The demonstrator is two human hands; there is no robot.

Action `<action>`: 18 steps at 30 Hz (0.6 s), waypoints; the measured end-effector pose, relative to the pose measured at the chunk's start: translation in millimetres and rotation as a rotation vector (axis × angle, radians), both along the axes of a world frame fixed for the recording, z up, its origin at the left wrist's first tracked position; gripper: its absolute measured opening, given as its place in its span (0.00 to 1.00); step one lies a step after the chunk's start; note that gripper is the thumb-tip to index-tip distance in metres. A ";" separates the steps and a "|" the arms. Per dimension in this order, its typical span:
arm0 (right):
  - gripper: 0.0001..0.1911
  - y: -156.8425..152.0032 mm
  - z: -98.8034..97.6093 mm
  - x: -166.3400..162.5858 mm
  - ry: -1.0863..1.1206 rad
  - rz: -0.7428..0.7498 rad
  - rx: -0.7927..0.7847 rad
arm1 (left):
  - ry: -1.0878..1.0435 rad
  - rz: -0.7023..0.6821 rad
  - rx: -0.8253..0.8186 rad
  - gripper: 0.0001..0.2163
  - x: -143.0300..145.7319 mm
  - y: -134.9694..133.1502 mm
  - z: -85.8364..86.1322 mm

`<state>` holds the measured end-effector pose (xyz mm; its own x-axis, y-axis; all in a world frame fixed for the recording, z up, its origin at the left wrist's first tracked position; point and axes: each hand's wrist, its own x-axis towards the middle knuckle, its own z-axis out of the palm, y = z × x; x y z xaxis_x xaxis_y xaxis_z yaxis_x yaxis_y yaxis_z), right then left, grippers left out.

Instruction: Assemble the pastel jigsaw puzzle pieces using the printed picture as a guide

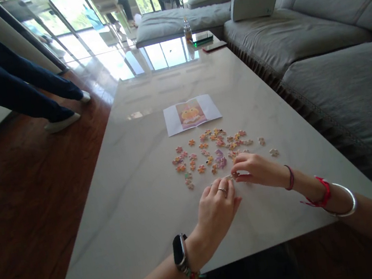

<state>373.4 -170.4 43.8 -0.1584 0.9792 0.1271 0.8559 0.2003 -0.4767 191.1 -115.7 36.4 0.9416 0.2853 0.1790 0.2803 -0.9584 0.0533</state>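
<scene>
Small jigsaw puzzle pieces [201,169] in orange, pink, purple and white lie scattered on the white table. My left hand [217,203] rests low over the table, its fingers bent together and pressed on a whitish puzzle piece [228,177]. Right beside it, my right hand [257,168] pinches a puzzle piece between thumb and fingers, mostly hidden by them. The two hands' fingertips nearly meet. Beyond the pieces lies a creased paper sheet [173,121] printed with an orange picture.
The glossy table [136,181] reaches away from me. At its far end stand a small bottle [187,30] and a phone [203,38]. A grey sofa [350,78] runs along the right, with a box [253,7] on it. A person in dark trousers [6,69] stands at left.
</scene>
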 end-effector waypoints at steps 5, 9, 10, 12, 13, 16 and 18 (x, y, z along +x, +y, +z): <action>0.05 1.4 -9.9 -1.2 -0.016 -0.032 0.005 | -0.071 -0.015 0.019 0.15 0.1 2.0 -8.3; 0.06 0.5 -11.2 -1.1 0.024 -0.035 -0.003 | -0.086 -0.015 -0.012 0.14 -0.8 5.3 -10.3; 0.06 0.3 -10.8 -0.8 0.030 -0.036 -0.008 | -0.086 -0.019 -0.022 0.14 -1.3 6.5 -10.3; 0.06 -0.4 -9.0 1.0 0.038 -0.048 -0.017 | -0.089 -0.034 -0.035 0.14 -2.6 9.2 -10.4; 0.06 -1.0 -7.6 2.8 0.040 -0.056 -0.020 | -0.092 -0.042 -0.040 0.14 -3.4 10.4 -10.5; 0.06 -3.3 -2.4 11.3 0.044 -0.071 -0.017 | -0.095 -0.059 -0.056 0.14 -5.6 12.7 -11.1; 0.06 -4.7 0.3 18.8 0.037 -0.079 -0.004 | -0.092 -0.059 -0.068 0.14 -6.5 13.0 -11.4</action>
<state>392.2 -175.1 44.2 -0.0760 0.9889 0.1273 0.8509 0.1309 -0.5088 184.6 -102.8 25.0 0.9377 0.2442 0.2473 0.2144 -0.9665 0.1414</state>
